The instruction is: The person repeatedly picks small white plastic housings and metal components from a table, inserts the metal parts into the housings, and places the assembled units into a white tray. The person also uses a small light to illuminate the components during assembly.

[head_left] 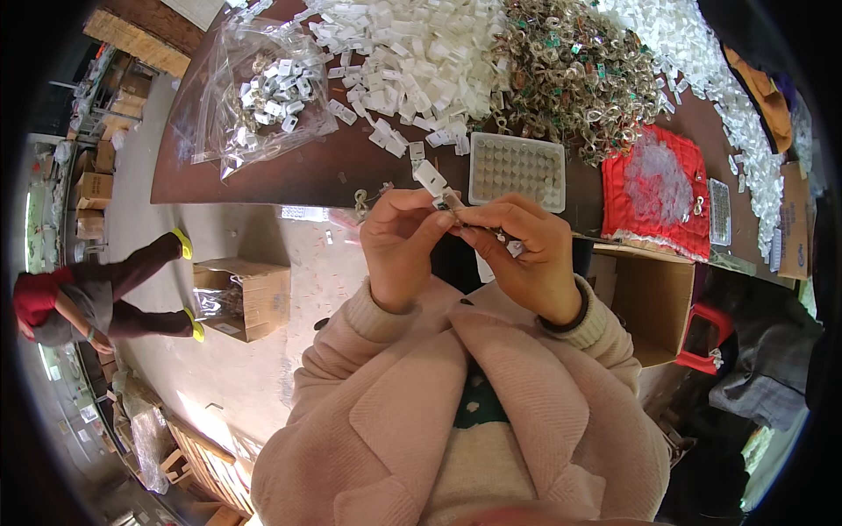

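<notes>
Both hands meet in front of my chest, at the table's near edge. My left hand (396,250) pinches a small white plastic casing (430,178), which sticks up above the fingertips. My right hand (533,254) is closed with thumb and forefinger against the casing's lower end, where a small dark-and-silver part shows. White bits (515,248) peek out between the right fingers; what they belong to is partly hidden. Just beyond the hands stands a clear tray (517,143) with rows of small round pockets. A loose coiled cable (360,204) lies left of my left hand.
Heaps of white casings (421,61) and coiled cables with green boards (574,74) cover the brown table (237,188). A clear bag (272,105) lies left, a red cloth (653,188) right. Cardboard boxes (267,302) stand below. A person (88,302) walks at left.
</notes>
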Demonstrator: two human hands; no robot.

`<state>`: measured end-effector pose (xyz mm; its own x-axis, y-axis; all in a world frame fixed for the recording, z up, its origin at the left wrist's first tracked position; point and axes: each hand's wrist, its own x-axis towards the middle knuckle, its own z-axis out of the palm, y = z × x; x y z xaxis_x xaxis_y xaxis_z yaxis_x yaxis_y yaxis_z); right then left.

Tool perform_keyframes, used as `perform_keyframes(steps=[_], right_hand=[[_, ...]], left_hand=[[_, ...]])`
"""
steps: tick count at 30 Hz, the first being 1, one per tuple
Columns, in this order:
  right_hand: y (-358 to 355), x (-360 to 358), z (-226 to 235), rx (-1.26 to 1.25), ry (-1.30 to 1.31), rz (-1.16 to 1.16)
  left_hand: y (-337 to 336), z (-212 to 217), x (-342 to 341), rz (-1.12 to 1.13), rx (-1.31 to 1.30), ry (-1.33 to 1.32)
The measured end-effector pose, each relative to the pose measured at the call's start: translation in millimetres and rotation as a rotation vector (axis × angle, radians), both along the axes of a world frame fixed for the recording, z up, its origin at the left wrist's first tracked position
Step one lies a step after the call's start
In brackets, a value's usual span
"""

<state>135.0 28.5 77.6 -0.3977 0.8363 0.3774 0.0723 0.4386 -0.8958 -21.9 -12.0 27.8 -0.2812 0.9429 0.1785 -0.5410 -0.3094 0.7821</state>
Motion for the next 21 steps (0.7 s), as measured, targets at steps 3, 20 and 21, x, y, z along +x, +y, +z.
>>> perform_keyframes(steps=[3,20,21], right_hand=[[-0.4,-0.1,3.0,0.02,-0.031,-0.036],[-7.0,-4.7,6.9,-0.118,-0.001,-0.084],[-6.7,-3.8,5.9,-0.127,0.003,-0.083]], left_hand=[[-1.7,-1.7,2.8,-0.016,0.018,-0.1],[-2.5,-1.4,12.5,0.118,0.101,0.078],[-2.7,-2.1,12.2,0.109,0.122,0.062]])
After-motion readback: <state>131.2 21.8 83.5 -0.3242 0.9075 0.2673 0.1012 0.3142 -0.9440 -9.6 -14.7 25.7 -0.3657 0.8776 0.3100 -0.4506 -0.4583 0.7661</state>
